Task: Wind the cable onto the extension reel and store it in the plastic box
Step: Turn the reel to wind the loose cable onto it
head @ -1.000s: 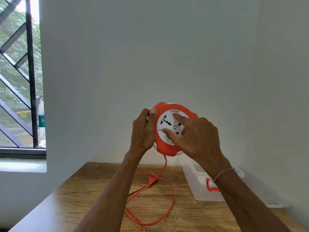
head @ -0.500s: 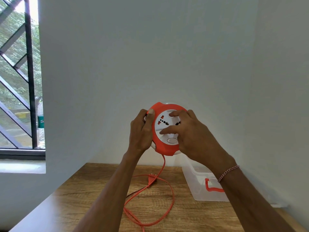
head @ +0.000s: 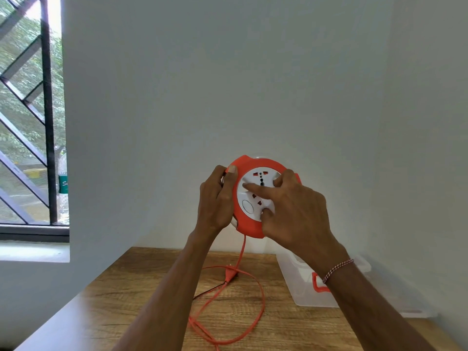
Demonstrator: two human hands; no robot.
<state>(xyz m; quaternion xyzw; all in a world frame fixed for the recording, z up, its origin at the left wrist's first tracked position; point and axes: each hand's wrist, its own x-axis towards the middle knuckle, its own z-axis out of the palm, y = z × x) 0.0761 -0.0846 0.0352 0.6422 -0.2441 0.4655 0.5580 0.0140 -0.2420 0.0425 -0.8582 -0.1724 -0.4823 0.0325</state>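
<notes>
I hold a round orange extension reel (head: pixel 249 225) with a white socket face up in the air in front of the wall. My left hand (head: pixel 216 198) grips its left rim, thumb on the orange edge. My right hand (head: pixel 291 211) lies on the white face, fingers spread across the sockets and thumb low on the disc. An orange cable (head: pixel 255 312) hangs from the reel's bottom and lies in loose loops on the wooden table (head: pixel 141 300), its plug end (head: pixel 231 272) near the middle. The clear plastic box (head: pixel 298 282) stands on the table at the right, partly behind my right forearm.
The box has an orange latch (head: pixel 317 285), and what looks like its clear lid (head: pixel 410 307) lies beside it at the right. White walls close the table in behind and at the right. A barred window (head: pixel 30 122) is on the left.
My right hand has turned the white face round, so the socket holes have shifted from the left side to the top. The reel stays in the same place in the air.
</notes>
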